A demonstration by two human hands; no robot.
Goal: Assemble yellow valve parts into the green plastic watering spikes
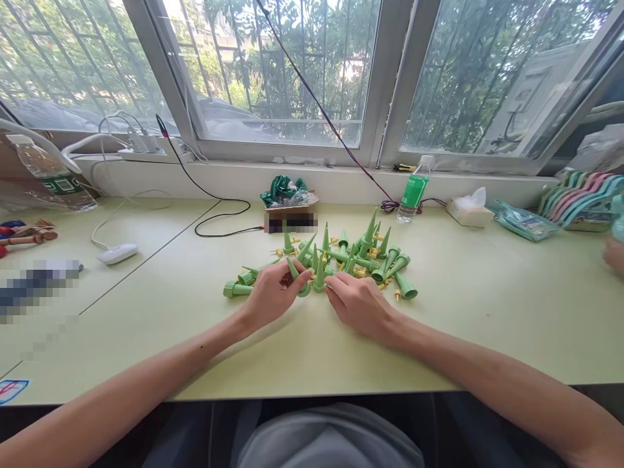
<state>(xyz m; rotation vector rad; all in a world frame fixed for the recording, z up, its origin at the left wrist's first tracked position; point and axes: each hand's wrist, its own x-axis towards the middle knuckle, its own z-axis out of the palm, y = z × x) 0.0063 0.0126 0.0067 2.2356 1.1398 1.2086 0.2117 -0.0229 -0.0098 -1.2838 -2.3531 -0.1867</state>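
Note:
Green plastic spikes with wide round bases lie and stand in a loose pile on the pale table, small yellow plastic pieces scattered among them. My left hand is closed around one green spike, its point tilted up and to the left, at the pile's near side. My right hand is closed beside an upright green spike; its fingertips are pressed together at that spike's base. Whatever lies between those fingertips is too small or hidden to make out.
Behind the pile sits a small box with green wrapping in it. A water bottle, a tissue box and hangers line the back right. On the left are a white mouse-like device and cables. Another person's hand shows at far right.

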